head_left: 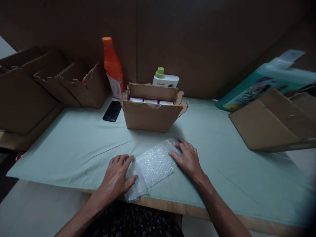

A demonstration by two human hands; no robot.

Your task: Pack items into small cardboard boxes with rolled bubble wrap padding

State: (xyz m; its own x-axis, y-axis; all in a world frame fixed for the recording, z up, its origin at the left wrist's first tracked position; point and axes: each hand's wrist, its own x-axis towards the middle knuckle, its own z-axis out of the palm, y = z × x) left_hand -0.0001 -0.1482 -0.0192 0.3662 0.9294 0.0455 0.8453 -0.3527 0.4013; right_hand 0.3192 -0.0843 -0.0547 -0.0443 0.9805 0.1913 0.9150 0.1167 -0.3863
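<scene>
two hands lie flat and spread on one bubble wrap sheet [153, 166]: left hand [116, 179], right hand [187, 159]. behind sit one open box [151, 115], two bottles, one phone [112, 111].

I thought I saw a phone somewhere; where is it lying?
The black phone lies flat on the green cloth, left of the open cardboard box and just in front of the orange bottle.

An open cardboard box [152, 112] stood near the table's far edge, a black phone [112, 111] just beside it, an orange bottle [113, 67] behind.
</scene>
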